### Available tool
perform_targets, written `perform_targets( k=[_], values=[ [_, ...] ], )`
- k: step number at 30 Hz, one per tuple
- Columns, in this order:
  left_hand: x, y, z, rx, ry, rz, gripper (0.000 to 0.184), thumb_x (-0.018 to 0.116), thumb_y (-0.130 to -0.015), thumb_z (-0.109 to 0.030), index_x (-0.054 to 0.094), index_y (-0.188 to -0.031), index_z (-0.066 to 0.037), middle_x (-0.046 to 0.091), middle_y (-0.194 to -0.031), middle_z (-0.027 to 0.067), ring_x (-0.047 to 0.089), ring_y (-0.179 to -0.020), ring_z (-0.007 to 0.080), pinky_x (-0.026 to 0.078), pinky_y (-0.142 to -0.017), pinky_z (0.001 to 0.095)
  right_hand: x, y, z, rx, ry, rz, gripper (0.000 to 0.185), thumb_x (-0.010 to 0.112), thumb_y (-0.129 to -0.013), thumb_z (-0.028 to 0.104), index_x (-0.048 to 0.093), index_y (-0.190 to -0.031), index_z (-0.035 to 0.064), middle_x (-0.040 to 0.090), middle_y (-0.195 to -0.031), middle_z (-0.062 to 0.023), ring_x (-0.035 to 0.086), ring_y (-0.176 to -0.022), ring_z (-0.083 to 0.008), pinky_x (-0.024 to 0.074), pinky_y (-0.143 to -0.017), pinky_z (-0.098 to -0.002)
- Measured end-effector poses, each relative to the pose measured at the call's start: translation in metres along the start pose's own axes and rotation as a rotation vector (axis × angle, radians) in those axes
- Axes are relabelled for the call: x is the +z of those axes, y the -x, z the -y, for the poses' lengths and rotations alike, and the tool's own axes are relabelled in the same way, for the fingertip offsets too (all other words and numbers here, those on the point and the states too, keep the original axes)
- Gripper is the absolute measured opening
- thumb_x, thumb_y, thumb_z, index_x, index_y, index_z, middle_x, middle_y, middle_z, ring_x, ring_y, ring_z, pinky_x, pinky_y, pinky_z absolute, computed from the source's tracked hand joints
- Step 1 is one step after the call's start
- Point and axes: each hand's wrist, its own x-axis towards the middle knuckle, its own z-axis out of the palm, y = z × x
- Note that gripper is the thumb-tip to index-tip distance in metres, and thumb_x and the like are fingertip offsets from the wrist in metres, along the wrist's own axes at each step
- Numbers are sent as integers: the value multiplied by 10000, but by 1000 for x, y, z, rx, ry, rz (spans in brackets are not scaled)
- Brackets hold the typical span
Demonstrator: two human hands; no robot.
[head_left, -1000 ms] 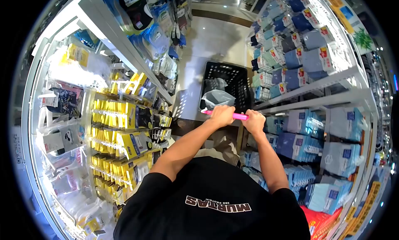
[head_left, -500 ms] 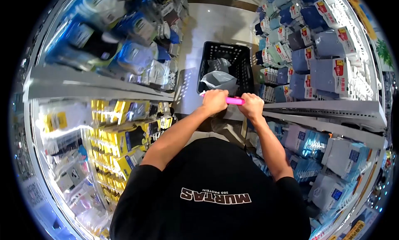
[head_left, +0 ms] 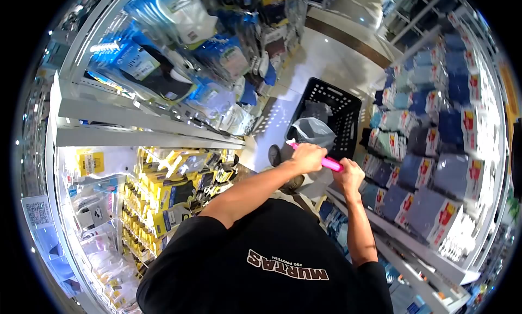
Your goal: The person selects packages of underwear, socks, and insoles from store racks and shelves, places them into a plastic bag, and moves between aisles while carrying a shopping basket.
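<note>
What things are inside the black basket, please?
In the basket lie a translucent bag and, beyond it, a dark grey bundle. What they cover cannot be seen.

Lighting is bright and cool, with glare on the left rack (head_left: pixel 147 137) and near-right hooks (head_left: pixel 462 235) blown to white. The basket (head_left: pixel 346 118) throws a light-speckled shadow across the floor (head_left: pixel 310 56). Fisheye distortion bows the outer racks; corners are black, fine print illegible.
</note>
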Motion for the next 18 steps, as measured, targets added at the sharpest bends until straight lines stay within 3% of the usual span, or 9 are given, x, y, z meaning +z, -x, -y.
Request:
perform_targets(
  k=[9,17,18],
  values=[
    [-16,-86,42,101,107,60,165,680,-705,-193,696,-833,-90,699,-785,136,691,-749,356,526,-674,491,15,-76,-20,120,111,101,152,709,-714,223,598,-696,122,616,-683,-89,643,-679,-328,495,-584,-457],
    [-37,-122,75,185,235,-133,257,701,-745,-183,652,-981,-93,554,-1041,100,547,-1087,292,430,-917,419,28,-134,-34,203,168,116,301,762,-720,355,604,-712,99,645,-717,-113,651,-692,-362,492,-604,-482],
    [-40,-122,80,193,260,-133,325,690,-806,-221,635,-1097,-89,541,-1097,113,518,-1104,302,414,-936,429,29,-143,-37,212,144,133,372,780,-712,421,602,-721,95,655,-732,-124,653,-710,-378,491,-614,-497]
  ],
)
